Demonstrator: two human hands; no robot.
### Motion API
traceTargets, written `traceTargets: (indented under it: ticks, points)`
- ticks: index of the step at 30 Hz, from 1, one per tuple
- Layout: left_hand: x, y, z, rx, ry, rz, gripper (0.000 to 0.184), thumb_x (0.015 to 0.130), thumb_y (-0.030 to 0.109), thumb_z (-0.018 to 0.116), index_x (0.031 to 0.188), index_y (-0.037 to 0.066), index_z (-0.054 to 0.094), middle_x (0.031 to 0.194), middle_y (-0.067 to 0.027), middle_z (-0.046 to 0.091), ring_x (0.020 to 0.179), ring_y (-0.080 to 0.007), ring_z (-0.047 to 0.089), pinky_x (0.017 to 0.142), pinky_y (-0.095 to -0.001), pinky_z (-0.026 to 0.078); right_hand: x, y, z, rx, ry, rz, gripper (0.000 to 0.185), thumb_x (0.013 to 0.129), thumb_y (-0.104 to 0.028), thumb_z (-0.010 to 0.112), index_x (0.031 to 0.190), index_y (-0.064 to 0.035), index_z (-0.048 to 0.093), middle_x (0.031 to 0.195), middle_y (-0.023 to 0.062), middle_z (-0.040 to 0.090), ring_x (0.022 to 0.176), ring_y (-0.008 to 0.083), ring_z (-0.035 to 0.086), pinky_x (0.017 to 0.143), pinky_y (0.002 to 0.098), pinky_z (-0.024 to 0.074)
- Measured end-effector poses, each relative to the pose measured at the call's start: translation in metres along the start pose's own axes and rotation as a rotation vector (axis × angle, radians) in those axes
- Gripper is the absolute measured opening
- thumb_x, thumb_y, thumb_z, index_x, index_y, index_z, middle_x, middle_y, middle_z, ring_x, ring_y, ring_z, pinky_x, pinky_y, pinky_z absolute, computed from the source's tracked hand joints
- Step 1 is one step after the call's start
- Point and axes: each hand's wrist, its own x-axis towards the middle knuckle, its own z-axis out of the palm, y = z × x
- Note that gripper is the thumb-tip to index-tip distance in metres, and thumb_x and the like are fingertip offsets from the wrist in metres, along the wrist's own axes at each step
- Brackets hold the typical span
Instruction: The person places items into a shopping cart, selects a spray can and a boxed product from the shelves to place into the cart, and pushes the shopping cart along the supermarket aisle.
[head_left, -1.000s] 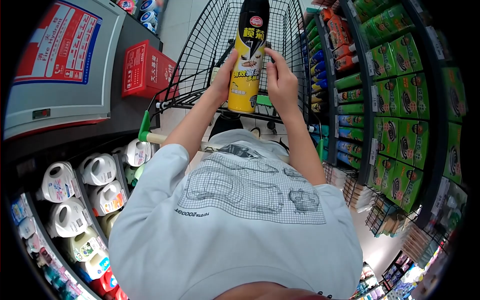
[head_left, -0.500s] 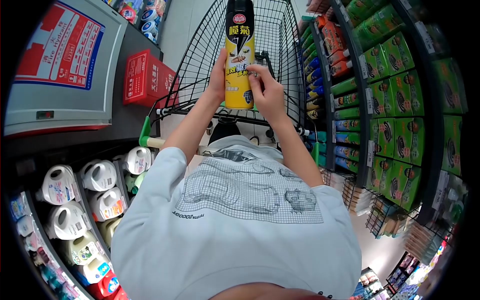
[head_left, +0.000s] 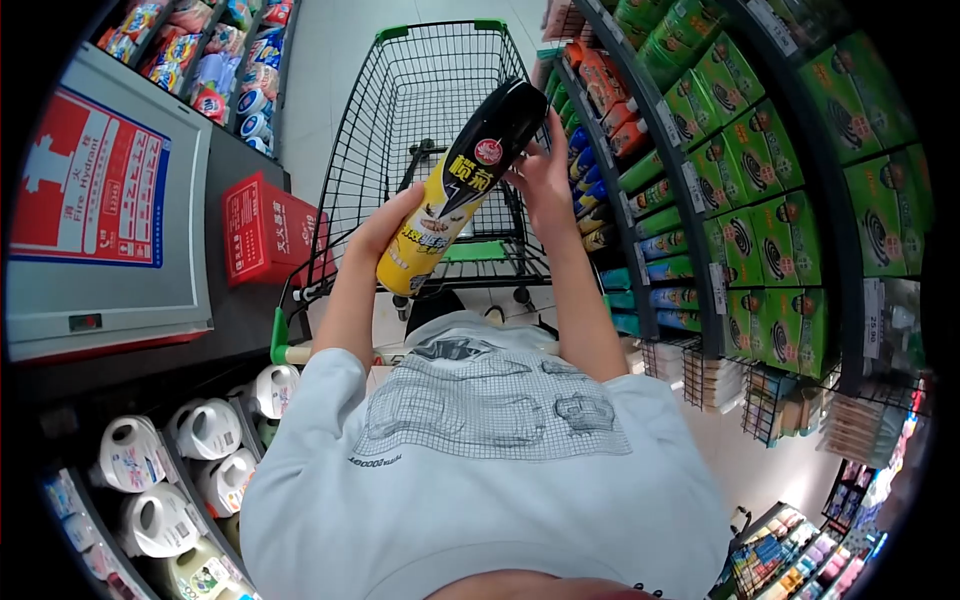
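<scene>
A yellow-and-black insecticide spray can [head_left: 442, 222] is tilted in front of me, its black cap up and to the right. My left hand [head_left: 388, 222] is closed round the lower yellow part from the left side. At the cap end, my right hand [head_left: 546, 188] has its fingers curled behind and against the can; the can partly hides them. Below and beyond the can stands a black wire shopping cart [head_left: 362, 130] with green corner pieces. No goods can be made out inside its basket.
Green boxes [head_left: 757, 235] and several spray cans fill the shelves close on my right. White detergent jugs [head_left: 160, 520] line the lower left. A red fire extinguisher box [head_left: 262, 232] and a grey hydrant cabinet [head_left: 185, 225] stand on the left.
The can has gone from upright to tilted, its cap leaning right. My right hand has shifted from its lower side up to the cap end. More of the cart shows.
</scene>
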Motion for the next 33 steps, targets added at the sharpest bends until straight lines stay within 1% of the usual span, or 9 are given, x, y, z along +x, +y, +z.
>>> traceTargets:
  ticks: [6, 8, 10, 17, 19, 23, 27, 28, 33]
  points:
    - [0.001, 0.003, 0.011, 0.033, 0.03, 0.007, 0.052, 0.091, 0.048, 0.043, 0.124, 0.008, 0.05, 0.105, -0.0122, 0.063, 0.083, -0.022, 0.064, 0.068, -0.0342, 0.054, 0.002, -0.005, 0.009, 0.136, 0.0, -0.124, 0.104, 0.078, -0.04, 0.071, 0.145, -0.0155, -0.003, 0.125, 0.0161, 0.044, 0.115, 0.0235, 0.047, 0.095, 0.0343, 0.0402]
    - [0.018, 0.001, 0.0, 0.437, -0.272, 0.373, 0.066, 0.085, 0.051, 0.055, 0.13, 0.005, 0.041, 0.118, -0.0103, 0.054, 0.101, -0.0185, 0.054, 0.088, -0.0326, 0.044, 0.006, -0.004, 0.012, 0.164, 0.051, -0.158, 0.101, 0.076, -0.028, 0.075, 0.145, -0.014, 0.003, 0.127, 0.0126, 0.041, 0.115, 0.0222, 0.046, 0.096, 0.0332, 0.04]
    - [0.02, -0.003, 0.01, 0.76, -0.157, 0.531, 0.077, 0.08, 0.055, 0.059, 0.132, 0.004, 0.037, 0.12, -0.0111, 0.052, 0.106, -0.0203, 0.05, 0.093, -0.0338, 0.04, 0.007, 0.001, 0.01, 0.147, 0.104, -0.148, 0.099, 0.075, -0.024, 0.076, 0.144, -0.0136, 0.007, 0.129, 0.0109, 0.039, 0.115, 0.0213, 0.046, 0.096, 0.0325, 0.0398]
    - [0.032, -0.014, 0.021, 0.791, -0.151, 0.606, 0.091, 0.069, 0.059, 0.069, 0.133, 0.003, 0.038, 0.12, -0.0122, 0.052, 0.11, -0.0223, 0.05, 0.095, -0.0345, 0.038, -0.011, -0.006, 0.006, -0.178, 0.084, -0.368, 0.097, 0.071, -0.013, 0.074, 0.143, -0.0152, 0.01, 0.127, 0.0119, 0.042, 0.108, 0.0273, 0.054, 0.09, 0.0378, 0.0465]
    - [0.03, -0.01, 0.033, 0.802, -0.13, 0.584, 0.095, 0.067, 0.061, 0.069, 0.135, 0.004, 0.035, 0.123, -0.0136, 0.049, 0.112, -0.023, 0.048, 0.096, -0.0352, 0.038, -0.015, -0.01, 0.009, -0.096, 0.143, -0.378, 0.104, 0.065, -0.016, 0.079, 0.144, -0.0076, 0.012, 0.131, 0.0121, 0.035, 0.118, 0.0225, 0.043, 0.097, 0.034, 0.0401]
    - [0.053, -0.02, 0.015, 0.809, -0.122, 0.569, 0.1, 0.066, 0.065, 0.066, 0.138, 0.007, 0.03, 0.13, -0.0166, 0.043, 0.116, -0.0244, 0.047, 0.098, -0.0365, 0.037, -0.006, -0.022, -0.002, 0.193, 0.164, -0.385, 0.1, 0.071, -0.006, 0.073, 0.145, -0.0163, 0.006, 0.125, 0.0103, 0.043, 0.105, 0.0234, 0.055, 0.089, 0.035, 0.0475]
    - [0.049, -0.014, -0.002, 0.692, -0.142, 0.424, 0.089, 0.071, 0.065, 0.06, 0.134, 0.006, 0.038, 0.123, -0.0157, 0.051, 0.114, -0.0248, 0.048, 0.097, -0.0368, 0.037, -0.004, -0.03, -0.014, 0.422, 0.249, -0.251, 0.086, 0.081, -0.016, 0.063, 0.144, -0.0319, 0.007, 0.118, 0.0108, 0.049, 0.103, 0.0311, 0.058, 0.083, 0.0412, 0.0518]
    - [0.047, -0.014, -0.006, 0.607, -0.218, 0.398, 0.088, 0.073, 0.065, 0.058, 0.134, 0.005, 0.038, 0.124, -0.0139, 0.05, 0.115, -0.0235, 0.047, 0.097, -0.036, 0.036, -0.004, -0.034, -0.014, 0.4, 0.306, -0.209, 0.065, 0.082, -0.026, 0.062, 0.137, -0.0203, 0.028, 0.116, 0.0127, 0.052, 0.107, 0.0322, 0.055, 0.088, 0.0455, 0.0489]
    - [0.036, -0.014, -0.002, 0.568, -0.319, 0.314, 0.091, 0.074, 0.067, 0.057, 0.135, 0.003, 0.036, 0.126, -0.0106, 0.047, 0.118, -0.0208, 0.044, 0.097, -0.0338, 0.035, 0.005, -0.026, -0.033, 0.526, 0.367, -0.143, 0.063, 0.085, -0.031, 0.061, 0.136, -0.0189, 0.028, 0.114, 0.0128, 0.054, 0.104, 0.0323, 0.057, 0.086, 0.0444, 0.0506]
